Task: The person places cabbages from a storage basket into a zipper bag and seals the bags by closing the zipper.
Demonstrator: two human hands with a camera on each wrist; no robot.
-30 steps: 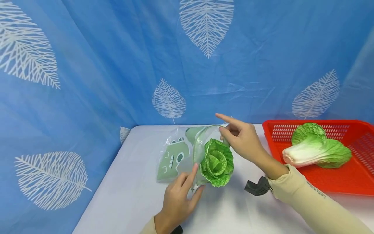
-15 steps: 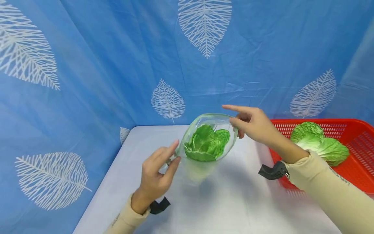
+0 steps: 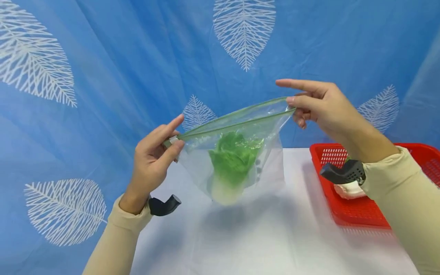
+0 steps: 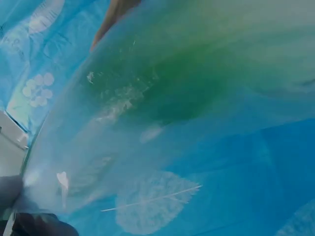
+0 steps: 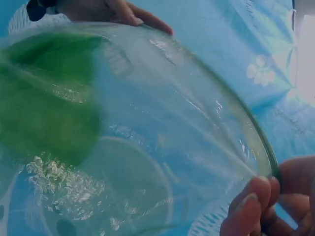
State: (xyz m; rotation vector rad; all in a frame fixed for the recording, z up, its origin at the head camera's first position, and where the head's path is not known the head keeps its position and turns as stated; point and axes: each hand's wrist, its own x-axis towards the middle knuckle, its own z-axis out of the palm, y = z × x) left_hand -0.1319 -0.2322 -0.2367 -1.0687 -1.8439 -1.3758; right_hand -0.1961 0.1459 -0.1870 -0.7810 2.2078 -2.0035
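Note:
A clear zip bag [image 3: 196, 156] with a green-edged mouth hangs between my hands in the head view, lifted over the table. Inside it stands a leafy green cabbage [image 3: 235, 156], its pale base at the bottom of the bag. My left hand [image 3: 151, 158] pinches the left end of the mouth, where a small white slider [image 3: 173, 139] shows. At the other end, my right hand [image 3: 324, 107] pinches the right corner between thumb and curled fingers, index finger pointing out. The mouth gapes slightly. In the right wrist view, fingertips [image 5: 251, 206] grip the edge of the film.
A red plastic basket [image 3: 323, 179] stands at the right of the white table [image 3: 261, 236], with another cabbage [image 3: 348, 190] in it, mostly hidden behind my right forearm. Behind the table hangs a blue curtain [image 3: 144, 46] with white leaf prints.
The cabbage has slid down into the bag, which has been raised off the table and turned upright. Both hands have risen and spread apart, stretching the mouth into a long narrow opening.

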